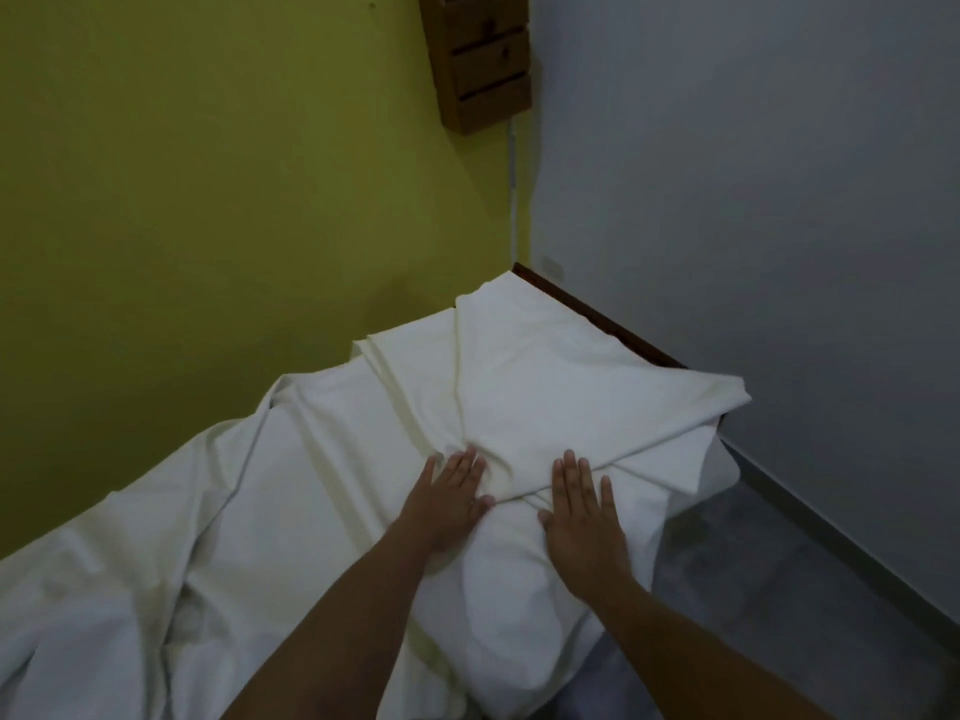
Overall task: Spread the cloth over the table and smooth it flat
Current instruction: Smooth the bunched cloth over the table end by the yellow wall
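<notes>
We stood in what looked like a plain room of a home: a yellow-green wall (208, 174) met a grey wall (753, 174) at a corner, a small wooden drawer unit (478, 59) hung there, and a dark wooden table (597, 314) sat against both.

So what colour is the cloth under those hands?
Plain white, no pattern: the cloth shows best in the head view, the only one.

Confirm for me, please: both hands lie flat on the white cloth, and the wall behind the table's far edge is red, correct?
Not quite: the head view shows that wall is yellow-green, not red. Both the left hand and right hand do lie flat on the white cloth.
</notes>
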The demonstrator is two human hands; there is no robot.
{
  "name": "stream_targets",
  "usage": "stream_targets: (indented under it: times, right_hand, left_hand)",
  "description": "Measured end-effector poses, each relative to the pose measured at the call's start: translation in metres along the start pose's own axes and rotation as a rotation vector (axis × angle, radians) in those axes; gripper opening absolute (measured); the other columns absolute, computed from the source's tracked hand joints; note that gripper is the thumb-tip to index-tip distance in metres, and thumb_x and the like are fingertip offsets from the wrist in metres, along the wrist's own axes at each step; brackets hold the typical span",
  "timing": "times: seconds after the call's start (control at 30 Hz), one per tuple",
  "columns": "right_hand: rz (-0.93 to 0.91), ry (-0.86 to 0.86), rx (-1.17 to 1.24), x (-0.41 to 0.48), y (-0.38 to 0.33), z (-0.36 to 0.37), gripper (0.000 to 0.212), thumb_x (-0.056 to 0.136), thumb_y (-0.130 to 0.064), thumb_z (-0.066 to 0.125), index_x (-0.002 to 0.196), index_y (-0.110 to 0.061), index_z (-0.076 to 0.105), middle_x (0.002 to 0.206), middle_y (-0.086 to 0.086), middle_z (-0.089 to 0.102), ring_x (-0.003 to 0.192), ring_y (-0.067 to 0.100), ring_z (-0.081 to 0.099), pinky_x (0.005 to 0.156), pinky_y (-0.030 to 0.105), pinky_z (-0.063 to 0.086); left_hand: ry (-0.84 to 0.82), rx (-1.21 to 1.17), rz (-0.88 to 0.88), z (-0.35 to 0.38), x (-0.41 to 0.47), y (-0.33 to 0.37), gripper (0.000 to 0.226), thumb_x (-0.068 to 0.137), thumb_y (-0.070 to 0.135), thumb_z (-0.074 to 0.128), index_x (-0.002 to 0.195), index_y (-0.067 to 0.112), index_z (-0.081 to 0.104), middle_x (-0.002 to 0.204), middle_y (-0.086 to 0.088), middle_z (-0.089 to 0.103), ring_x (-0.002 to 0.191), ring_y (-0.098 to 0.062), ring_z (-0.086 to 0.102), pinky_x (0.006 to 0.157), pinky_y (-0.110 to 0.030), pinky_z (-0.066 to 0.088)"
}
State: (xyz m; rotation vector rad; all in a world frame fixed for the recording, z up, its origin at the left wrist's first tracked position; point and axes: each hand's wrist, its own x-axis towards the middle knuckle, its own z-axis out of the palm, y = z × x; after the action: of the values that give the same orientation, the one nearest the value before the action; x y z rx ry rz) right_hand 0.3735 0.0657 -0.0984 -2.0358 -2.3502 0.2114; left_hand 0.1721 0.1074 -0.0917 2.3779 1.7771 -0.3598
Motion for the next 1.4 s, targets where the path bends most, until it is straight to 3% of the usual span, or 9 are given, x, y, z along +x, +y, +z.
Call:
stream_targets:
  times: [0.13, 0.23, 0.33, 0.5, 0.67, 0.87, 1.1, 1.27, 1.4]
  right_hand:
    - [0.067, 0.011, -0.011, 0.012, 0.023, -0.003, 0.061, 0.091, -0.035, 0.027, 0.138, 0.0, 0.044, 0.145, 0.019, 0.043, 0.134, 0.034, 0.042, 0.107, 0.055, 0.032]
    - [0.112, 0.001, -0.022, 0.021, 0.039, -0.006, 0.06, 0.091, -0.034, 0.026, 0.136, -0.001, 0.047, 0.144, 0.018, 0.046, 0.132, 0.033, 0.045, 0.105, 0.055, 0.034]
    - [0.089, -0.042, -0.071, 0.024, 0.053, -0.005, 0.064, 0.095, -0.037, 0.005, 0.147, -0.004, 0.024, 0.155, 0.015, 0.019, 0.144, 0.032, 0.022, 0.117, 0.052, 0.006]
    - [0.143, -0.049, -0.078, 0.023, 0.079, -0.006, 0.061, 0.101, -0.033, 0.01, 0.132, -0.004, 0.053, 0.139, 0.014, 0.052, 0.129, 0.03, 0.049, 0.113, 0.043, 0.003]
    - [0.189, -0.031, -0.079, 0.027, 0.105, 0.0, 0.053, 0.102, -0.034, 0.011, 0.151, -0.014, 0.005, 0.158, 0.003, -0.004, 0.148, 0.025, -0.002, 0.116, 0.043, -0.014]
    - [0.222, 0.049, 0.011, 0.023, 0.111, -0.015, 0.065, 0.101, -0.036, 0.006, 0.132, -0.005, 0.053, 0.139, 0.012, 0.052, 0.129, 0.034, 0.049, 0.113, 0.039, 0.001]
    - [0.258, 0.143, 0.179, 0.078, 0.075, -0.016, 0.067, 0.093, -0.046, 0.007, 0.151, -0.013, 0.014, 0.159, 0.003, 0.002, 0.147, 0.022, -0.004, 0.118, 0.037, -0.014]
    - [0.288, 0.092, 0.177, 0.14, 0.065, -0.013, 0.068, 0.098, -0.046, 0.028, 0.151, -0.006, 0.011, 0.16, 0.012, 0.005, 0.148, 0.028, 0.001, 0.118, 0.046, -0.006]
    - [0.316, 0.087, 0.12, 0.156, 0.08, -0.006, 0.068, 0.095, -0.044, 0.033, 0.149, -0.004, 0.022, 0.158, 0.014, 0.019, 0.146, 0.029, 0.016, 0.118, 0.052, 0.006]
  left_hand:
    - [0.016, 0.025, 0.052, -0.013, 0.036, 0.008, 0.064, 0.101, 0.046, 0.024, 0.152, 0.011, 0.008, 0.161, -0.009, 0.006, 0.149, -0.019, 0.007, 0.119, -0.041, 0.0]
    - [0.193, 0.03, 0.122, -0.026, 0.051, 0.019, 0.061, 0.093, 0.043, 0.033, 0.135, 0.002, 0.051, 0.14, -0.015, 0.051, 0.129, -0.026, 0.051, 0.106, -0.048, 0.039]
    - [0.271, 0.038, 0.166, -0.037, 0.073, 0.02, 0.06, 0.084, 0.04, 0.035, 0.116, 0.0, 0.067, 0.121, -0.016, 0.066, 0.111, -0.029, 0.064, 0.088, -0.052, 0.051]
    - [0.318, -0.046, 0.17, -0.049, 0.123, 0.01, 0.068, 0.087, 0.041, 0.027, 0.131, -0.006, 0.051, 0.138, -0.022, 0.05, 0.126, -0.038, 0.051, 0.101, -0.058, 0.039]
    - [0.172, -0.049, 0.205, -0.042, 0.161, 0.007, 0.083, 0.084, 0.055, -0.004, 0.151, 0.007, 0.005, 0.16, -0.013, 0.004, 0.149, -0.025, 0.001, 0.119, -0.045, -0.002]
    - [0.31, -0.016, 0.168, -0.058, 0.203, 0.003, 0.07, 0.096, 0.049, 0.016, 0.151, 0.007, 0.005, 0.16, -0.011, 0.003, 0.149, -0.022, 0.003, 0.12, -0.047, 0.002]
    - [0.197, -0.001, 0.203, -0.049, 0.235, 0.005, 0.068, 0.1, 0.042, 0.029, 0.152, 0.007, 0.001, 0.161, -0.013, -0.002, 0.149, -0.023, -0.005, 0.119, -0.045, -0.003]
    - [0.143, 0.046, 0.181, -0.047, 0.259, 0.001, 0.075, 0.091, 0.054, 0.004, 0.152, 0.01, -0.001, 0.161, -0.012, -0.003, 0.149, -0.023, -0.003, 0.118, -0.045, -0.001]
    - [0.103, 0.006, 0.172, -0.055, 0.283, 0.004, 0.069, 0.098, 0.05, 0.017, 0.152, 0.012, -0.001, 0.161, -0.009, -0.004, 0.149, -0.02, -0.005, 0.118, -0.045, -0.005]
